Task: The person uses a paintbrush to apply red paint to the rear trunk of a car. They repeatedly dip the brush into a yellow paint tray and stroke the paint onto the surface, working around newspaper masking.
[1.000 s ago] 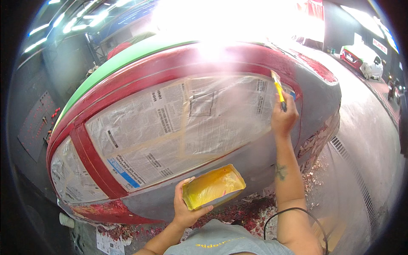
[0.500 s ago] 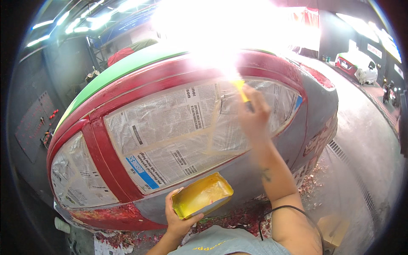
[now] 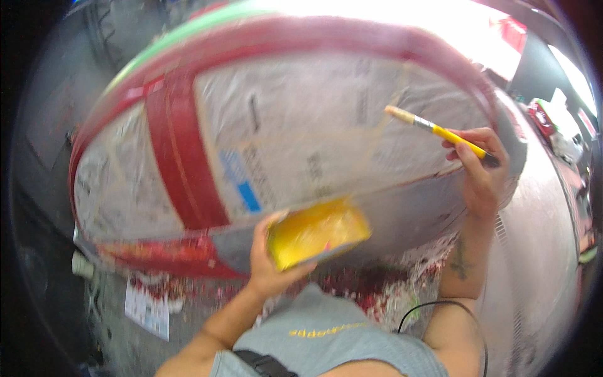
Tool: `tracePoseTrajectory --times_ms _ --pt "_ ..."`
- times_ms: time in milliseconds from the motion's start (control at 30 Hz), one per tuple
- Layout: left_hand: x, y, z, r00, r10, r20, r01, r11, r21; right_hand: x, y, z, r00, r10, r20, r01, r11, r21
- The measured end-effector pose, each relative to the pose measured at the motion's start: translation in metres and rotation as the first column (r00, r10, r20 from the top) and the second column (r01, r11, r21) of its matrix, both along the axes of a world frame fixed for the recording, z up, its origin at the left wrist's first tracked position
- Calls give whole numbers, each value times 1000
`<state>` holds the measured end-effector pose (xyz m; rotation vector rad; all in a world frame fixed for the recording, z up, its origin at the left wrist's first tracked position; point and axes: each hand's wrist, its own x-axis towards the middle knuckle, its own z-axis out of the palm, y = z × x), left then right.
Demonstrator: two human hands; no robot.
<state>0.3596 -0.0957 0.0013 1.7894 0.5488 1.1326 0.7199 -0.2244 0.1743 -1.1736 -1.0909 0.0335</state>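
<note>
My left hand (image 3: 269, 270) is wrapped round the lower left end of an open rectangular yellow container (image 3: 286, 254), held close to the side of a car. A blurred wet shine covers the container's inside. In my right hand (image 3: 482, 168), farther right, is a paintbrush (image 3: 440, 131) with a yellow handle and a dark end. Its pale bristle tip points up and left, over the papered window as I see it; whether it touches the paper I cannot tell. Newspaper (image 3: 308, 119) under clear sheeting masks the car's side windows, framed by a red pillar (image 3: 188, 144) and red edging.
Grey surface (image 3: 408, 204) and a red chipped patch (image 3: 163, 254) mark the panel below the windows. Red and pale flakes (image 3: 402, 295) litter the floor beside a paper sheet (image 3: 147, 308). A black cable (image 3: 452, 303) loops by my right arm. Another vehicle (image 3: 565, 141) stands far right.
The brush has come away from the top window edge, moving right and down, and its tip now points left. My view has tilted downward. The container stays in my left hand.
</note>
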Motion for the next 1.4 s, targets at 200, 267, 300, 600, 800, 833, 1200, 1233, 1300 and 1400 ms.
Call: tracePoseTrajectory --times_ms 200,267,300,600,800,833,1200,1233,1300,1400 --pt "-3 6 5 998 -4 -57 6 1000 28 -112 1 -18 885 355 302 -185 862 -472" --pt "0 6 6 999 -26 -43 28 999 34 -124 10 -19 834 410 369 -151 813 -563" --pt "2 7 5 999 -25 -26 27 997 65 -127 14 -19 814 437 383 -143 790 -597" --pt "22 3 -10 999 -38 -13 39 996 77 -64 -5 -44 936 236 -263 -332 839 -431" --pt "44 -6 4 994 -105 38 109 988 -106 -41 -19 -119 561 358 -746 -455 887 82" --pt "48 -7 6 996 -90 19 91 991 -100 -40 -21 -127 488 396 -778 -450 878 164" --pt "78 -22 6 987 -47 150 67 989 -133 43 17 -58 946 -31 -322 169 896 410" --pt "76 -26 7 989 -41 144 61 988 -143 55 28 -49 955 -249 -164 294 877 380" --pt "74 -31 9 994 -22 109 33 995 -95 78 48 -35 788 -595 155 506 771 388" --pt "77 -39 11 993 20 118 -8 995 -99 101 74 -26 753 -615 236 522 775 356"
